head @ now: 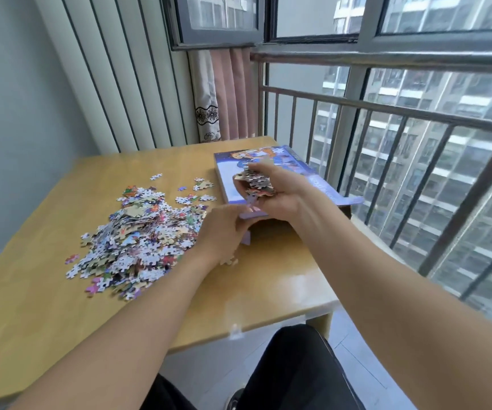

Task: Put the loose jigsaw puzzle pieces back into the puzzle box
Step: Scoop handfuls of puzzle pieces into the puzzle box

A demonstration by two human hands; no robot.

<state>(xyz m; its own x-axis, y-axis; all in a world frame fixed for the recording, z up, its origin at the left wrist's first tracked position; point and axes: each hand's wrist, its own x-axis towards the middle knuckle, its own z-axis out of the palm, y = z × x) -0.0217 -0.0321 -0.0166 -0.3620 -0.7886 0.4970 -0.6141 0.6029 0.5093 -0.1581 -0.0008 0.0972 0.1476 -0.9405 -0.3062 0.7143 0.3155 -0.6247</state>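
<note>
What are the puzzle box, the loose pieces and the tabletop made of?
Puzzle box: printed cardboard by its look, slight sheen, brown unprinted inner flap. Loose pieces: likely thin card, printed faces, some tan backs showing. Tabletop: pale wood or laminate, smooth and glossy, window glare reflected near its edge.

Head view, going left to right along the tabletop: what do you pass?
Pile of loose puzzle pieces → left hand at the box's purple flap → right hand gripping a handful of pieces over the puzzle box → balcony railing.
</note>
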